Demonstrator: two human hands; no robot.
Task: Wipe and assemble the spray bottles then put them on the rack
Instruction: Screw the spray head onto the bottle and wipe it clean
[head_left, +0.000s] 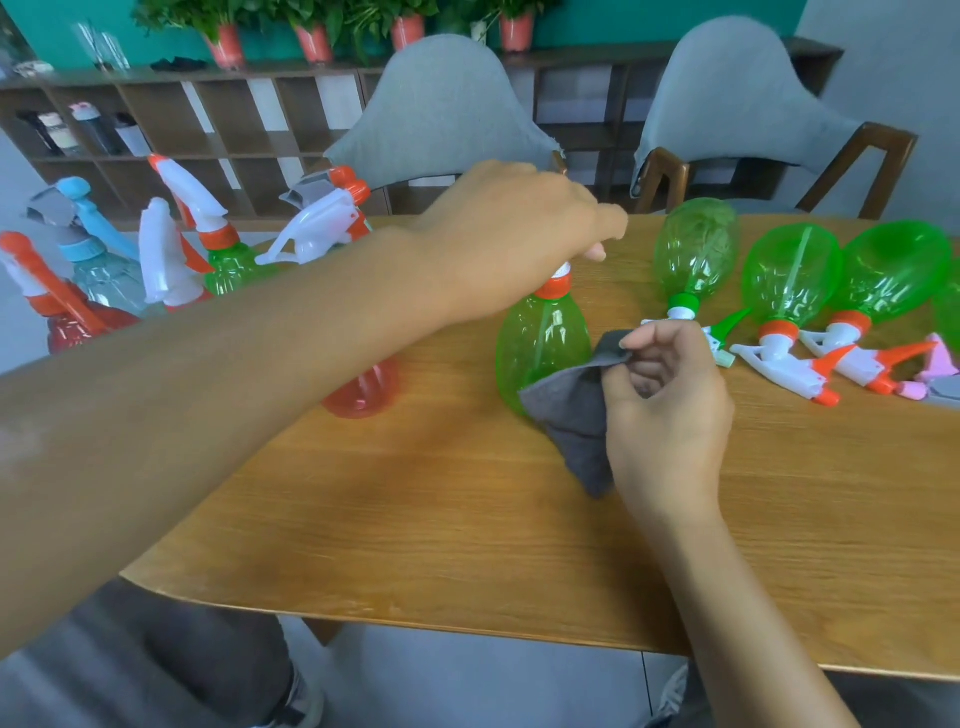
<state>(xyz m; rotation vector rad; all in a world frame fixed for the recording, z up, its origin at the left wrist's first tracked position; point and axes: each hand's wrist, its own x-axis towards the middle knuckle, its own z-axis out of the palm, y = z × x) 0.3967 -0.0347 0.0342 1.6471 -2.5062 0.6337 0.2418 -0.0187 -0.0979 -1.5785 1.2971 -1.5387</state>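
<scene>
A person sits at a wooden table (415, 509) with a smooth, light brown top. The left hand (514, 228) reaches over and covers the top of a green bottle (545, 353) that stands upright in the middle of the table; its fingers look curled round the spray head, though the hand hides that part. The right hand (665, 405) pinches a grey cloth (571, 415) between thumb and fingers and holds it against the bottle's side. A red bottle (363, 389) stands just behind the left arm. To the right, three green spray bottles (789, 280) lie on their sides. On the left stands a bunch of finished bottles (171, 249). Two grey chairs (441, 114) face the table. Behind them are a brown shelf (208, 119), potted plants (317, 31) and a teal wall.
</scene>
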